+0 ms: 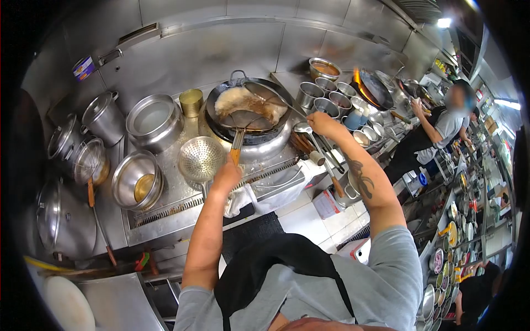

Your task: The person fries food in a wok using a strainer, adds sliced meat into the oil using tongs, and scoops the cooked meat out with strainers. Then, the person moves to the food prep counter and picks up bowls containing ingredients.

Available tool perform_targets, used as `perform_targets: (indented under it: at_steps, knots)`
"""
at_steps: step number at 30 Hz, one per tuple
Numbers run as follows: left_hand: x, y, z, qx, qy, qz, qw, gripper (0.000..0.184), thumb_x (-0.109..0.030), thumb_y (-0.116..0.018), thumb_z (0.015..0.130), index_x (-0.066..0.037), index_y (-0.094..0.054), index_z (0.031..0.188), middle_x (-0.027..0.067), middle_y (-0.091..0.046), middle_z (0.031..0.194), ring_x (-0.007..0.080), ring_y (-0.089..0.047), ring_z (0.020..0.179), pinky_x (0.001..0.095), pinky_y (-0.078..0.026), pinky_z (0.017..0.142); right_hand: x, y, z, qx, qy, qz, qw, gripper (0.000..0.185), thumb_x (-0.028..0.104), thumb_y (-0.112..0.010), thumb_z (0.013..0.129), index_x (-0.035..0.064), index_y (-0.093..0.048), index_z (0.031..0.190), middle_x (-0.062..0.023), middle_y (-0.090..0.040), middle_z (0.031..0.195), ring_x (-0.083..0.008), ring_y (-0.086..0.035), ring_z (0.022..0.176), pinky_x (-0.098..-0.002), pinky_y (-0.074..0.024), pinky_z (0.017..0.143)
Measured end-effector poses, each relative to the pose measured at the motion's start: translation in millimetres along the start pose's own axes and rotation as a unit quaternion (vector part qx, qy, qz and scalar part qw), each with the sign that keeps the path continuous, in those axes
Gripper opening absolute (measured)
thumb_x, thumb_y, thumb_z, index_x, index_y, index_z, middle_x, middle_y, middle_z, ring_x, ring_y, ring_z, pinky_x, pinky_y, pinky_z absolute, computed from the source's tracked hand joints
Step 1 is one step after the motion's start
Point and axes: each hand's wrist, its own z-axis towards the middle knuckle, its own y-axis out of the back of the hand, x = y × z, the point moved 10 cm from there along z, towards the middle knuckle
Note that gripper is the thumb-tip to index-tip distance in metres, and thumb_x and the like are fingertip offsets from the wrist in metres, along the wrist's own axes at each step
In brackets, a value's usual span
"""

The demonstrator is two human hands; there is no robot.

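Note:
My left hand (pixel 227 175) is closed around the wooden handle of a wire strainer (pixel 244 120), whose round head lies over the near side of a large black wok (pixel 214 126). My right hand (pixel 326 124) grips the long metal handle of a ladle (pixel 264 92). The ladle's bowl reaches into the far right part of the wok. Pale brown foam (pixel 236 101) bubbles across the wok, and what lies under it is hidden. Just left of the wok, near my left hand, rests a perforated metal skimmer (pixel 200 158).
Left of the wok stand a metal pot (pixel 154 122), a steel bowl (pixel 126 179) and a tin can (pixel 191 102). Several metal containers (pixel 311 94) sit to the right. Further right, flames (pixel 361 85) rise beside another wok (pixel 376 91), near a person (pixel 436 132) in an apron.

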Motion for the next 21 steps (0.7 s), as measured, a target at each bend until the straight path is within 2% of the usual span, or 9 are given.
perform_targets:
  at_steps: [2,3,6,7,10,11,15,18,21]
  knots:
    - [-6.0,6.5,2.3,-0.024,-0.008,-0.008,1.000,0.059,-0.018,-0.047,0.084,0.006,-0.030,0.135,0.0326,-0.058,0.107,0.0457,-0.057,0.100,0.0492,-0.042,0.091,-14.9,-5.1,26.5,-0.077,0.126,-0.062,0.987,0.030,0.023,-0.051,0.090,0.0057,-0.062,0.112,-0.0175,-0.066,0.083,-0.0275,-0.064,0.058,-0.0369,-0.0504,0.046]
    - [-6.6,5.8,2.3,-0.034,-0.017,-0.017,0.999,0.057,-0.017,-0.047,0.083,0.006,-0.032,0.133,0.0326,-0.058,0.106,0.0461,-0.057,0.100,0.0492,-0.042,0.091,-9.5,13.1,17.7,-0.099,0.117,-0.022,0.988,0.029,0.022,-0.050,0.089,0.0060,-0.063,0.109,-0.0178,-0.065,0.081,-0.0265,-0.064,0.062,-0.0371,-0.0507,0.047]
    - [-14.7,8.8,-3.4,-0.064,-0.024,-0.022,0.997,0.050,-0.016,-0.050,0.083,0.004,-0.037,0.127,0.0326,-0.058,0.105,0.0466,-0.057,0.099,0.0490,-0.043,0.090,-0.7,50.9,-6.1,-0.008,-0.009,0.084,0.996,0.030,0.023,-0.049,0.090,0.0063,-0.063,0.110,-0.0159,-0.065,0.079,-0.0262,-0.063,0.061,-0.0368,-0.0501,0.045]
    - [-19.0,10.8,-7.3,-0.067,-0.027,-0.021,0.997,0.051,-0.016,-0.050,0.083,0.004,-0.037,0.128,0.0326,-0.058,0.105,0.0462,-0.057,0.098,0.0489,-0.043,0.089,-12.9,51.0,-4.0,0.002,-0.033,0.107,0.994,0.032,0.023,-0.048,0.090,0.0059,-0.062,0.113,-0.0145,-0.065,0.079,-0.0252,-0.061,0.054,-0.0350,-0.0491,0.042]
    - [-23.2,7.9,-8.5,-0.073,-0.016,-0.010,0.997,0.055,-0.018,-0.051,0.084,0.003,-0.035,0.132,0.0320,-0.059,0.103,0.0451,-0.058,0.096,0.0487,-0.044,0.087,-23.0,65.5,-10.0,0.023,-0.037,0.108,0.993,0.034,0.023,-0.047,0.091,0.0070,-0.059,0.118,-0.0123,-0.064,0.077,-0.0222,-0.057,0.048,-0.0323,-0.0480,0.039]
    - [-23.1,5.6,-9.0,-0.073,-0.007,-0.004,0.997,0.056,-0.018,-0.051,0.084,0.003,-0.034,0.133,0.0317,-0.060,0.102,0.0446,-0.059,0.096,0.0486,-0.045,0.087,-26.7,66.4,-13.4,0.056,-0.037,0.114,0.991,0.035,0.024,-0.047,0.093,0.0080,-0.058,0.121,-0.0097,-0.061,0.072,-0.0168,-0.054,0.045,-0.0292,-0.0456,0.037]
    - [-29.6,6.8,-12.8,-0.080,0.004,0.011,0.997,0.058,-0.018,-0.051,0.084,0.001,-0.033,0.136,0.0305,-0.061,0.100,0.0439,-0.060,0.093,0.0488,-0.045,0.085,-33.1,79.6,-28.6,0.117,-0.028,0.121,0.985,0.033,0.024,-0.049,0.094,0.0092,-0.058,0.121,-0.0046,-0.057,0.065,-0.0112,-0.049,0.041,-0.0259,-0.0402,0.034]
    - [-32.3,7.9,-10.2,-0.080,0.007,0.016,0.997,0.058,-0.019,-0.051,0.084,0.001,-0.034,0.135,0.0301,-0.062,0.097,0.0438,-0.060,0.092,0.0489,-0.045,0.085,-29.3,84.4,-36.5,0.140,-0.015,0.102,0.985,0.023,0.018,-0.046,0.089,0.0031,-0.063,0.093,-0.0090,-0.056,0.062,-0.0174,-0.051,0.041,-0.0318,-0.0430,0.037]
    - [-29.9,9.0,-7.3,-0.076,0.001,0.020,0.997,0.057,-0.019,-0.051,0.084,0.001,-0.035,0.135,0.0301,-0.062,0.093,0.0442,-0.061,0.089,0.0492,-0.046,0.083,-28.2,66.7,-25.1,0.156,0.027,0.053,0.986,0.030,0.022,-0.049,0.092,0.0080,-0.060,0.117,-0.0059,-0.059,0.065,-0.0145,-0.051,0.041,-0.0281,-0.0418,0.035]
